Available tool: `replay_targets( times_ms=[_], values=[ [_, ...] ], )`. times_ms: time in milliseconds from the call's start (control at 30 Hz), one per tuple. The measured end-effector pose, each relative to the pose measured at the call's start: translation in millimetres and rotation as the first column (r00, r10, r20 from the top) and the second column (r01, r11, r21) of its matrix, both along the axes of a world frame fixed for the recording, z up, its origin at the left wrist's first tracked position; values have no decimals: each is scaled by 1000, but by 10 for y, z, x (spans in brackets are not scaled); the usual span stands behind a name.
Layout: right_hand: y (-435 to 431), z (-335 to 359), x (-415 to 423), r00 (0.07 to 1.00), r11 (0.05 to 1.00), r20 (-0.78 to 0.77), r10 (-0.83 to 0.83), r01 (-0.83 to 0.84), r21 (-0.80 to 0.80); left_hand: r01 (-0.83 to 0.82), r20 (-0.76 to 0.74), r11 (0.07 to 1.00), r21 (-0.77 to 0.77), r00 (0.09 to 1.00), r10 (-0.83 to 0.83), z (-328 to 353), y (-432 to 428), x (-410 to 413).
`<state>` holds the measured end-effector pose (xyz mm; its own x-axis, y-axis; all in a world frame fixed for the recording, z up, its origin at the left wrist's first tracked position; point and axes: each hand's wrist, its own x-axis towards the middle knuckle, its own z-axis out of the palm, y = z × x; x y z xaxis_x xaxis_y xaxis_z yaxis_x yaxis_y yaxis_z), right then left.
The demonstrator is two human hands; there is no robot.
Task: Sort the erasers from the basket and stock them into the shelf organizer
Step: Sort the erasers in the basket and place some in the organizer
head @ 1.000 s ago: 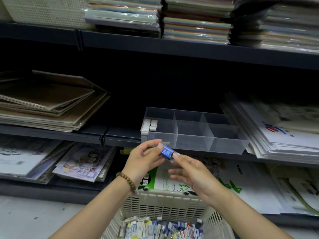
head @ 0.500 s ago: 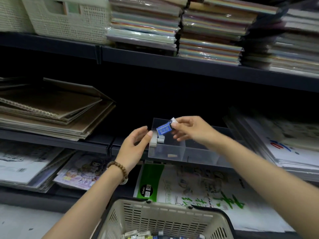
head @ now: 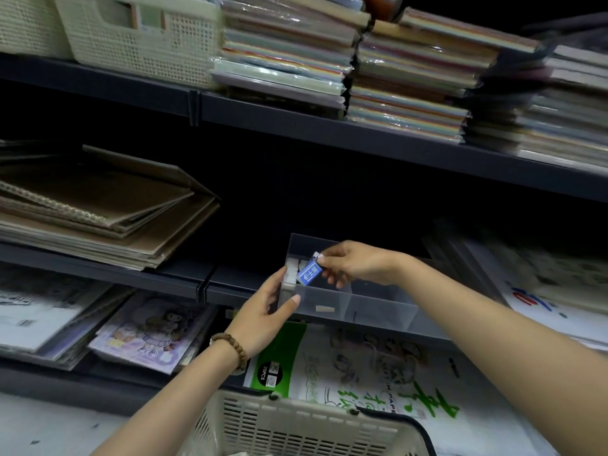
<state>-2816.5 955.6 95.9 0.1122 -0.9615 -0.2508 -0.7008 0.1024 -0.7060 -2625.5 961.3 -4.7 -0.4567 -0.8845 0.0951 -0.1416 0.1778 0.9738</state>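
The right hand reaches forward from the lower right on a bare, outstretched forearm, thumb and fingertips pinched shut on a small blue eraser. The left hand rises from the lower left, palm turned inward, fingers and thumb spread around a clear box corner, beads on its wrist.

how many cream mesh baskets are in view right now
3. Two sit side by side at the left of the top shelf, one cut off by the frame edge and one beside the paper stacks. The third is at the bottom, below the hands.
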Motion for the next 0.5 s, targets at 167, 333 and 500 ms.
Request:
replay_targets(
  times_ms=[167,333,500],
  values=[
    [-28,-44,-11,999,999,-32,-8,7,-48,-9,7,1000,-3,1000,9,-21,-6,1],
    [-10,-68,43,981,973,-188,47,-87,-213,-15,16,1000,-5,1000,15,-15,-2,2],
    [37,-56,63,936,950,-345,74,-171,-260,-26,26,999,-19,999,26,12,18,5]
  ],
)
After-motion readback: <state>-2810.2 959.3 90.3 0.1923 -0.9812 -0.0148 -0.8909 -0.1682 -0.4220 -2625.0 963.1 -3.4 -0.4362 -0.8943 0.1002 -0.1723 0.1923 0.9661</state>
